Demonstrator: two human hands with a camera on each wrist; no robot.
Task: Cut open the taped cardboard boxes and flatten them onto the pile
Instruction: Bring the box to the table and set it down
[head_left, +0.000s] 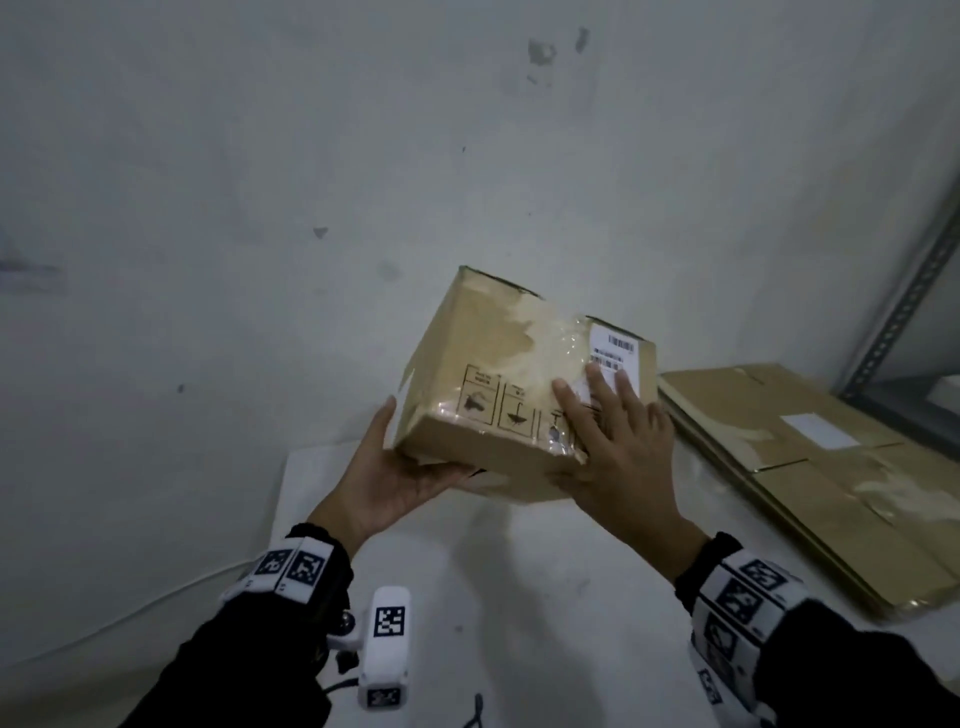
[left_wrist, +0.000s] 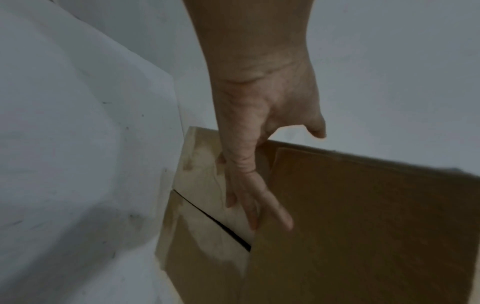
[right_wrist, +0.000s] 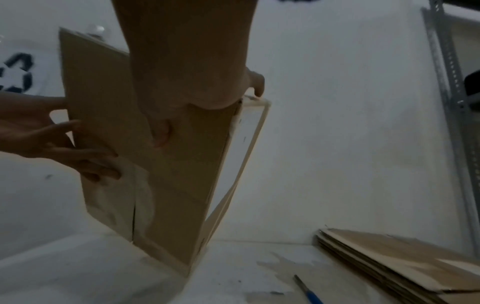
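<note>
Two hands hold one taped cardboard box (head_left: 498, 384) tilted in the air above the white surface (head_left: 467, 571), close to the pale wall (head_left: 260, 182). To its right a pile of flattened cardboard (head_left: 810, 478) lies on the surface, beside a grey metal shelf upright (head_left: 904, 296). The box carries clear tape over its top seam, a white barcode label (head_left: 615, 351) and printed handling symbols; the left wrist view shows a slit open between the flaps on its underside. The left hand (head_left: 395, 478) supports the box from below with straight fingers (left_wrist: 249, 205) spread flat against the cardboard, gripping nothing. The right hand (head_left: 618, 441) presses on the top face, its extended fingers reaching the label and its thumb (right_wrist: 162, 133) down on the near side. A blue-handled cutter (right_wrist: 309, 292) lies on the surface near the pile.
</note>
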